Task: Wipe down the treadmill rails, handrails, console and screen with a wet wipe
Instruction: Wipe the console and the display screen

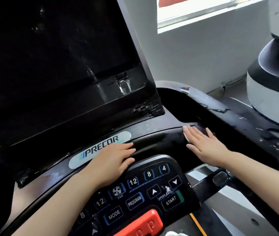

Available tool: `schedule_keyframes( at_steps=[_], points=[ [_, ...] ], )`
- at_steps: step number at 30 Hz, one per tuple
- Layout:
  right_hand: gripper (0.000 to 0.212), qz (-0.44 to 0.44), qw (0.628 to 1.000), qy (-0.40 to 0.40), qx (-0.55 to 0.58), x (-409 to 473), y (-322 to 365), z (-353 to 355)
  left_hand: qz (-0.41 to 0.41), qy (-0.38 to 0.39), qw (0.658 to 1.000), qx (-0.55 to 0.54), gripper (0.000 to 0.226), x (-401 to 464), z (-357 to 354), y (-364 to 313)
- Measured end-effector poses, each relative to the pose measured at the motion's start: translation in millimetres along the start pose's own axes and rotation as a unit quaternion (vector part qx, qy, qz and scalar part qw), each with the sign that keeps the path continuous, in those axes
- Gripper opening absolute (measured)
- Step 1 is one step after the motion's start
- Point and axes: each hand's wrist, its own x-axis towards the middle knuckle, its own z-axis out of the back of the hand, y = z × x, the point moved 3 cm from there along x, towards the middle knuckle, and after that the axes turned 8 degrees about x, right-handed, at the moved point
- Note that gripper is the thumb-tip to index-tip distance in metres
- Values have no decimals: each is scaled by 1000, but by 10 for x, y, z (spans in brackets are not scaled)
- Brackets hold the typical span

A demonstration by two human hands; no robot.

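My right hand lies flat with straight fingers on the black curved handrail bar of the treadmill, pressing a white wet wipe whose edge shows under the fingers. My left hand rests open on the same bar further left, partly over the Precor label. Below the hands is the console keypad with number, fan, mode, program and start buttons. The large dark screen rises above, with wet streaks near its lower right corner.
A red stop button sits at the bottom of the console. The right side rail shows wet smears. Another machine, white and black, stands at the far right by a white wall and window.
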Motion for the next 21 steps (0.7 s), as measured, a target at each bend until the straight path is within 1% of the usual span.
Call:
schedule_keyframes(
  at_steps=[1, 2, 3, 5, 6, 7, 8, 9, 11, 12, 13, 14, 17, 18, 19, 20, 21],
  points=[
    [60, -24, 999, -3, 47, 2, 102, -27, -4, -2, 1000, 5, 45, 8, -1, -11],
    [59, -22, 996, -8, 88, 15, 243, -37, -5, -1, 1000, 8, 46, 22, -7, -15],
    [59, 6, 993, -17, 114, 21, 405, -36, -8, -1, 1000, 10, 49, 36, -6, -26],
    [62, 97, 987, -30, 125, -4, 661, -32, -18, 0, 1000, 16, 54, 76, 12, -60],
    [61, 128, 984, -29, 119, -32, 691, -37, -25, 2, 1000, 18, 52, 97, 20, -75],
    [59, 132, 985, -30, 109, -47, 623, -52, -31, 4, 999, 17, 53, 115, 33, -94],
    [55, 108, 988, -32, 102, -44, 485, -68, -33, 5, 999, 19, 59, 127, 35, -101],
    [53, 58, 992, -37, 110, -30, 323, -78, -35, 4, 999, 23, 65, 135, 43, -112],
    [52, -56, 986, -46, 149, 12, 67, -73, -36, 6, 999, 32, 74, 144, 33, -121],
    [52, -83, 981, -48, 166, 35, 56, -64, -34, 9, 999, 39, 76, 150, 13, -118],
    [53, -80, 979, -49, 179, 66, 132, -56, -31, 13, 998, 50, 74, 155, -2, -111],
    [53, -50, 980, -47, 188, 90, 270, -45, -26, 20, 997, 63, 71, 160, -19, -106],
    [60, 119, 977, -42, 171, 55, 699, -31, -21, 32, 994, 103, 52, 165, -42, -114],
    [60, 146, 977, -39, 150, 34, 700, -29, -21, 32, 993, 110, 47, 157, -42, -126],
    [60, 140, 980, -43, 133, 34, 611, -32, -20, 30, 993, 111, 46, 150, -39, -139],
    [59, 102, 986, -53, 121, 46, 453, -42, -19, 26, 993, 113, 47, 144, -40, -146],
    [57, 32, 991, -56, 120, 62, 260, -62, -18, 21, 993, 117, 50, 138, -44, -146]
  ],
)
